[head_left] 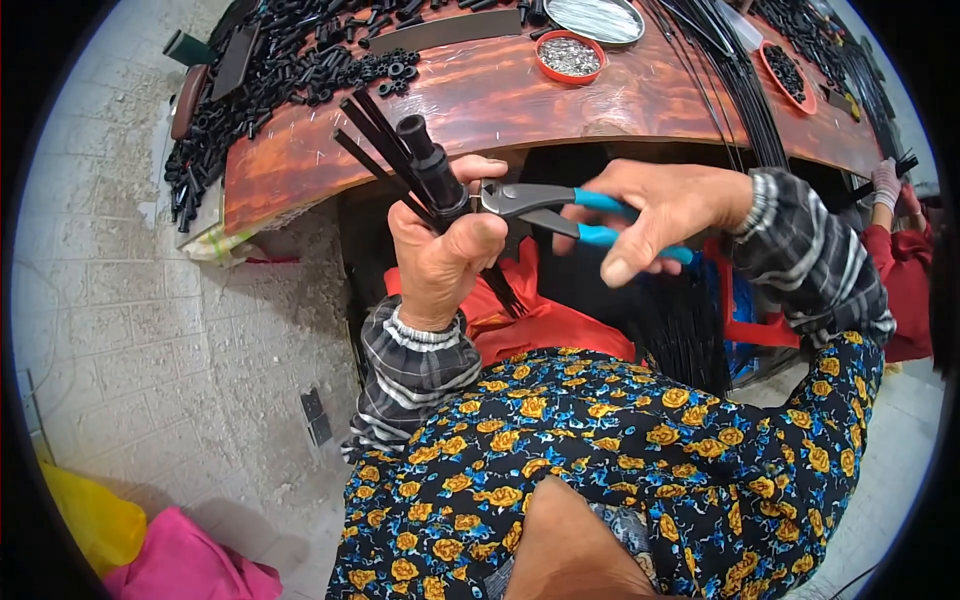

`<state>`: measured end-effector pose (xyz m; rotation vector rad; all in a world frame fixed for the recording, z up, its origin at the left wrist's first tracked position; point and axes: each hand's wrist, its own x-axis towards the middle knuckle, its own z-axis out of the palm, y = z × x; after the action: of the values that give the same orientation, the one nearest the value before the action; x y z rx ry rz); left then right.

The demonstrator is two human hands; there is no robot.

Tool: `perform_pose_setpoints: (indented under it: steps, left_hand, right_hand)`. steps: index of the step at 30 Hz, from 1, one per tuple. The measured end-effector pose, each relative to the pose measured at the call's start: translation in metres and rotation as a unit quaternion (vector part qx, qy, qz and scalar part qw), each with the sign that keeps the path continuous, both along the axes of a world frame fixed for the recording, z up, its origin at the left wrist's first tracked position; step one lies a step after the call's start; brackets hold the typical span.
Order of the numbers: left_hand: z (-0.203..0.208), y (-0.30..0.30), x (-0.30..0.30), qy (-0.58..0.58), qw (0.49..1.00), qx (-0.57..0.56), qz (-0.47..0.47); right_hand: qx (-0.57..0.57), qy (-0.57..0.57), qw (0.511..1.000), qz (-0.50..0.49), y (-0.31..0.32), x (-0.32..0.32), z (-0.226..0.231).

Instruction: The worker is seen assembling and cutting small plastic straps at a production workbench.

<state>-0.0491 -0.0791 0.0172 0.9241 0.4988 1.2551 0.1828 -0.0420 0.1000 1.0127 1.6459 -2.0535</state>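
Note:
My left hand (443,245) is closed round a black stepped tubular part (432,165) and a bundle of thin black rods (375,150), which run through the fist and out below it. In my right hand (665,215) are pliers (520,200) with blue handles, their handles spread apart. The plier jaws meet the side of the black part, close to my left thumb and forefinger. What exactly the jaws grip there is too small to tell.
A wooden table (480,100) carries heaps of black tubular parts (320,60), a red bowl of small metal pieces (570,57), a dish of thin pale pins (595,18) and long black rods (745,80). At the right, a gloved hand (886,185) of another person shows.

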Motion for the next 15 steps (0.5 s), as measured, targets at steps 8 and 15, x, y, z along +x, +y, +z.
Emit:
perform_pose_setpoints:
  steps: [8,15]
  left_hand:
    - [0.003,0.004,0.004,0.001,1.0,-0.004,0.0]
    - [0.002,0.006,0.01,0.03,0.999,-0.02,-0.007]
  right_hand:
    - [0.714,0.014,0.7,0.005,-0.011,0.011,-0.013]
    - [0.43,-0.002,0.902,-0.023,-0.011,0.013,-0.013]
